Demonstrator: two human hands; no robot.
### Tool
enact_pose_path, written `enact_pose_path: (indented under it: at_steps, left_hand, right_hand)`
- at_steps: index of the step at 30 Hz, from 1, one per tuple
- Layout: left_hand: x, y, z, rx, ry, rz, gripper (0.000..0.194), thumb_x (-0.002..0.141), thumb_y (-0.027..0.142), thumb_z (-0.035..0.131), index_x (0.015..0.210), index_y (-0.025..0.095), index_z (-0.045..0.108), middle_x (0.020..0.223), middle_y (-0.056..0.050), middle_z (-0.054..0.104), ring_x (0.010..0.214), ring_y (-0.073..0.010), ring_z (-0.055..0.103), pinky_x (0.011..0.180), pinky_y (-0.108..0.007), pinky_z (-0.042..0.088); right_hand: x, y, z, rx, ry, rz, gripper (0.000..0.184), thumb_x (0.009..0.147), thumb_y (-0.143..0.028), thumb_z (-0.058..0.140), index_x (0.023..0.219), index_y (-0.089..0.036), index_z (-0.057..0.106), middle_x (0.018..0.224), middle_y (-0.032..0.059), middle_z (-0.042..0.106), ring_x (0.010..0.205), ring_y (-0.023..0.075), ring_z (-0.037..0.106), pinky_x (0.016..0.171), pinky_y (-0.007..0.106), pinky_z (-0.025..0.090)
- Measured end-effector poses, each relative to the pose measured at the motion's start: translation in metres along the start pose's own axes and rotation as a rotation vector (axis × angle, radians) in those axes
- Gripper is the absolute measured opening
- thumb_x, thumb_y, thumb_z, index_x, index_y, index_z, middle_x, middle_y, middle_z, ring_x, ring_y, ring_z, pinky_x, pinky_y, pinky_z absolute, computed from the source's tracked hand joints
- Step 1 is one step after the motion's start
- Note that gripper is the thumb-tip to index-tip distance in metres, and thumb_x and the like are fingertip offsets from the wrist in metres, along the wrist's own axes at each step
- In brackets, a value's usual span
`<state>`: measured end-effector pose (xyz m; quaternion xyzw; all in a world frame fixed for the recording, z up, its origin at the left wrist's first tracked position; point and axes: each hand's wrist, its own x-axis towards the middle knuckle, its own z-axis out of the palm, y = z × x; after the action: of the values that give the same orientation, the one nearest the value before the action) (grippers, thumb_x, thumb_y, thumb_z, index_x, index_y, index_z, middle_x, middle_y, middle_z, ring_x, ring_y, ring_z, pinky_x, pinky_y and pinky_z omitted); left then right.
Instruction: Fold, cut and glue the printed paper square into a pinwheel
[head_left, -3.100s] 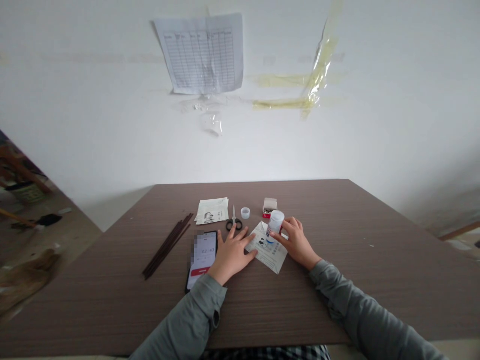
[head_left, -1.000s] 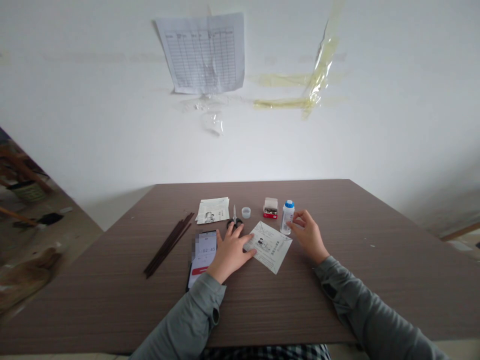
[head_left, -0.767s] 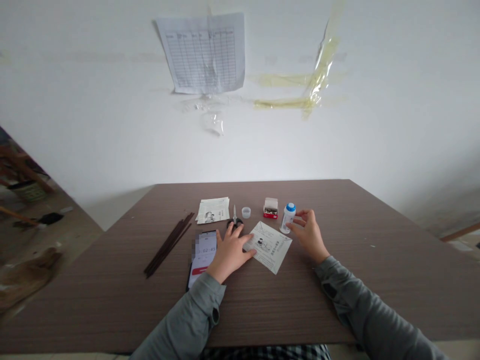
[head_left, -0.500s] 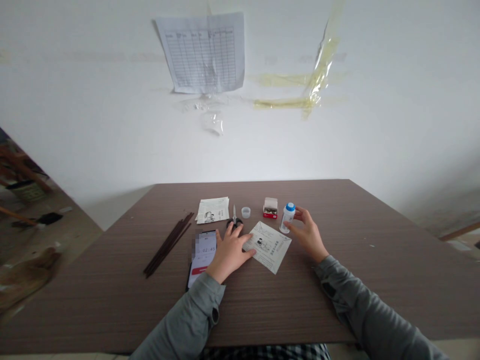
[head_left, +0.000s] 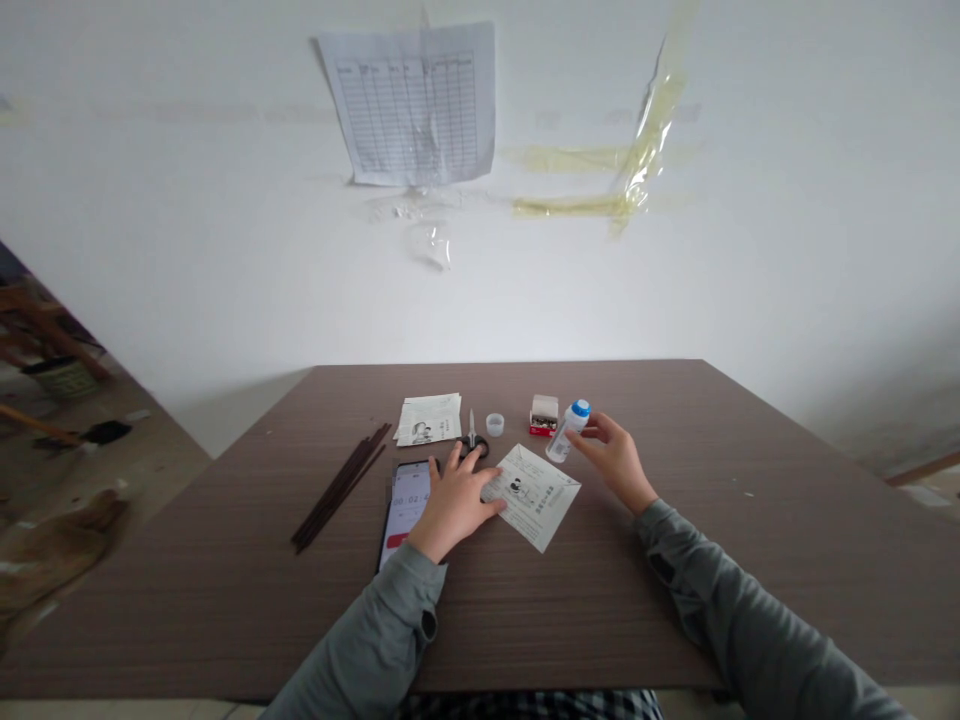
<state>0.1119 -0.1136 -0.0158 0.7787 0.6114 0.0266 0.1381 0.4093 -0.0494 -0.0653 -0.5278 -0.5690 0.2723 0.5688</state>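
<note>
Here's a broad brown wood-grain table (head_left: pixel 660 600) pushed up against a white wall (head_left: pixel 187 250), with a ruled paper chart (head_left: pixel 412 105) taped high on that wall and yellowed strips of tape (head_left: pixel 577 205) off to its right. Two grey sleeves (head_left: pixel 367 640) reach in from the near edge, and the action is right in the middle of the table. The left hand (head_left: pixel 454 505) lies flat and spread, palm down, its fingers (head_left: pixel 457 465) fanned toward a pair of black-handled scissors (head_left: pixel 472 440), and its thumb reaches onto the left corner of a printed paper sheet (head_left: pixel 532 497). The right hand (head_left: pixel 615 460) hangs beyond that sheet, fingers curled loosely at the side of a white plastic bottle (head_left: pixel 568 430) with a blue cap, which leans to the right over the sheet's far corner; whether those fingers are actually pinching it, I can't tell from here. Left of the hands sits a smartphone (head_left: pixel 405 510) showing a timer, with a bundle of dark thin sticks (head_left: pixel 341 488) beyond it. At the far side there's a small stack of printed papers (head_left: pixel 427 420), a small red-and-white box (head_left: pixel 544 414), and a little translucent cap (head_left: pixel 494 424) between them.
</note>
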Motion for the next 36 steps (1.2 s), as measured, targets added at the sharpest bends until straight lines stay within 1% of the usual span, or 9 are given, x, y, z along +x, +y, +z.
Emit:
enact_pose_path:
  at_steps: [3,7,11,15,18,21,23,28,36]
  left_hand:
    - [0.001,-0.002,-0.005,0.015,-0.052,-0.024,0.061,0.117,0.042,0.089,0.178,0.042,0.085,0.214,-0.009,0.047,0.204,-0.0570,0.023,0.158,-0.097,0.022]
    - [0.000,-0.002,-0.008,0.013,-0.055,-0.027,0.062,0.117,0.039,0.089,0.179,0.039,0.084,0.214,-0.010,0.047,0.204,-0.0563,0.022,0.160,-0.094,0.019]
    - [-0.001,-0.003,-0.008,0.014,-0.053,-0.028,0.062,0.117,0.039,0.089,0.179,0.039,0.085,0.214,-0.009,0.047,0.205,-0.0547,0.022,0.161,-0.091,0.018]
    - [-0.001,-0.007,-0.005,0.021,-0.041,-0.019,0.062,0.117,0.039,0.088,0.179,0.038,0.084,0.213,-0.011,0.049,0.204,-0.0533,0.025,0.161,-0.092,0.018]
    - [0.000,-0.008,-0.004,0.011,-0.031,-0.013,0.062,0.116,0.039,0.089,0.178,0.040,0.085,0.212,-0.011,0.051,0.203,-0.0539,0.028,0.160,-0.094,0.019]
    - [-0.001,-0.007,-0.005,-0.001,-0.025,-0.021,0.061,0.116,0.037,0.090,0.177,0.038,0.085,0.211,-0.011,0.051,0.203,-0.0552,0.027,0.160,-0.093,0.019]
    - [-0.001,-0.005,-0.006,-0.002,-0.036,-0.031,0.062,0.116,0.036,0.090,0.178,0.038,0.085,0.212,-0.011,0.051,0.203,-0.0553,0.026,0.160,-0.092,0.018]
    - [-0.003,-0.004,-0.008,-0.012,-0.034,-0.034,0.061,0.116,0.036,0.090,0.176,0.038,0.086,0.211,-0.012,0.052,0.203,-0.0566,0.026,0.160,-0.092,0.020]
    - [-0.001,-0.005,-0.007,-0.005,-0.038,-0.036,0.063,0.115,0.036,0.091,0.177,0.039,0.086,0.211,-0.011,0.052,0.203,-0.0563,0.026,0.160,-0.091,0.021]
  right_hand:
    - [0.016,-0.009,0.009,0.049,-0.070,-0.003,0.040,0.082,-0.057,0.105,0.103,-0.028,0.089,0.113,0.0140,0.101,0.107,0.0410,0.097,0.099,0.055,0.080]
    - [0.038,-0.022,0.031,0.073,-0.132,0.021,0.030,0.084,-0.044,0.105,0.102,-0.027,0.088,0.110,0.0129,0.101,0.108,0.0396,0.099,0.092,0.048,0.081]
    - [0.052,-0.029,0.055,-0.013,-0.145,-0.002,0.020,0.090,-0.033,0.099,0.104,-0.027,0.086,0.112,0.0114,0.101,0.111,0.0374,0.100,0.092,0.044,0.080]
    - [0.059,-0.030,0.070,-0.091,-0.156,-0.028,0.018,0.091,-0.026,0.098,0.105,-0.028,0.087,0.109,0.0091,0.100,0.112,0.0365,0.100,0.099,0.047,0.080]
    - [0.062,-0.029,0.074,-0.115,-0.172,-0.035,0.018,0.091,-0.023,0.099,0.104,-0.028,0.088,0.107,0.0070,0.099,0.112,0.0359,0.099,0.104,0.049,0.079]
    - [0.065,-0.026,0.076,-0.136,-0.186,-0.039,0.018,0.092,-0.021,0.100,0.103,-0.029,0.089,0.106,0.0058,0.099,0.111,0.0349,0.099,0.106,0.049,0.079]
    - [0.068,-0.024,0.077,-0.145,-0.189,-0.039,0.020,0.092,-0.019,0.100,0.107,-0.028,0.090,0.108,0.0060,0.099,0.111,0.0343,0.099,0.107,0.049,0.080]
    - [0.072,-0.017,0.081,-0.151,-0.189,-0.037,0.036,0.091,-0.016,0.104,0.123,-0.027,0.092,0.114,0.0085,0.099,0.108,0.0335,0.099,0.106,0.052,0.081]
    - [0.072,-0.005,0.083,-0.128,-0.195,-0.050,0.039,0.093,-0.018,0.103,0.127,-0.031,0.089,0.117,0.0064,0.100,0.111,0.0334,0.100,0.109,0.055,0.082]
